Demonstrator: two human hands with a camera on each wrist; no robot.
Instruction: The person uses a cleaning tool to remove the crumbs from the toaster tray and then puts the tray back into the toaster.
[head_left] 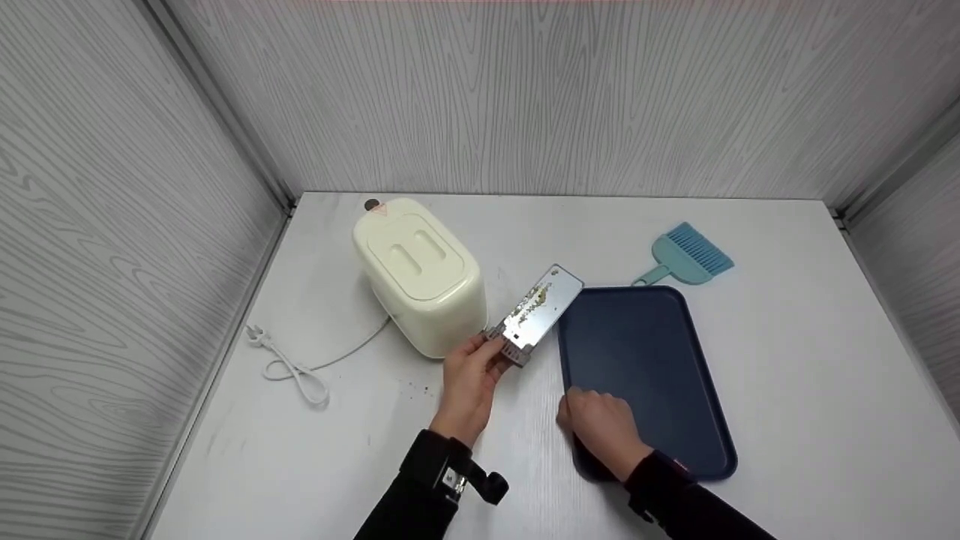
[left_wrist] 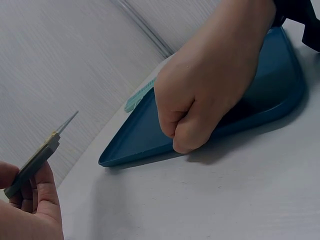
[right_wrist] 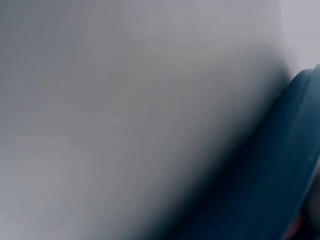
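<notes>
My left hand (head_left: 470,380) pinches the grey end of a toaster's crumb tray (head_left: 545,306), a shiny flat metal plate with brownish crumbs on it. In the head view the plate slants up to the right, its far corner overlapping a dark blue tray (head_left: 641,352). From the left wrist view the crumb tray (left_wrist: 37,160) shows edge-on, raised above the table, between thumb and fingers. At the blue tray's near left edge, my right hand (head_left: 602,426) grips the rim with curled fingers. The right wrist view shows mostly blurred table beside the tray's blue side (right_wrist: 260,185).
A cream toaster (head_left: 420,270) with a lid-like top stands left of the crumb tray. Its white cord with a plug (head_left: 300,375) lies looped on the table at left. Behind the blue tray lies a teal hand brush (head_left: 679,259). Several dark crumbs (head_left: 426,388) dot the white table.
</notes>
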